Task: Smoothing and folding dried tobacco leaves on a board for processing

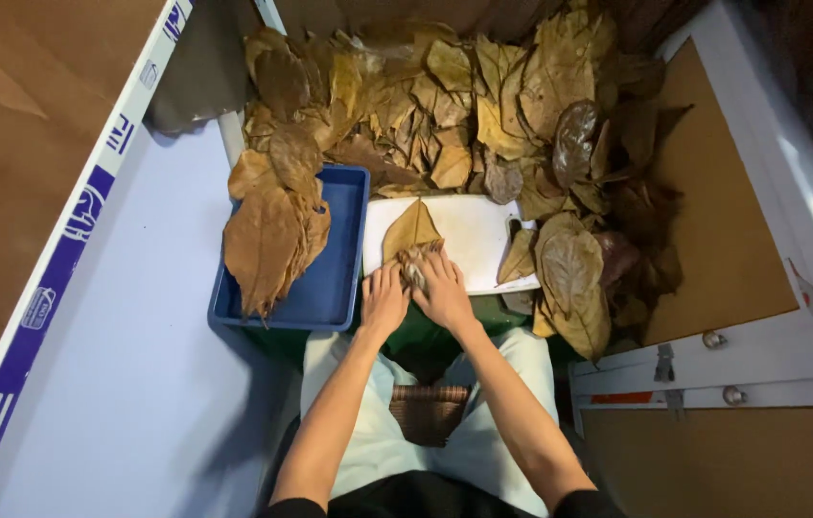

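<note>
Head view: white board (pixel 469 240) amid dry leaves (pixel 445 96).

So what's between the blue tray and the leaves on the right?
In the head view, a white board lies between the blue tray and the right-hand leaves; a brown leaf and both hands rest on it.

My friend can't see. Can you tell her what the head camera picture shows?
Two bare hands, left hand and right hand, press a dry brown leaf on a white board. A blue tray of leaves sits left; a big leaf pile lies behind.
</note>
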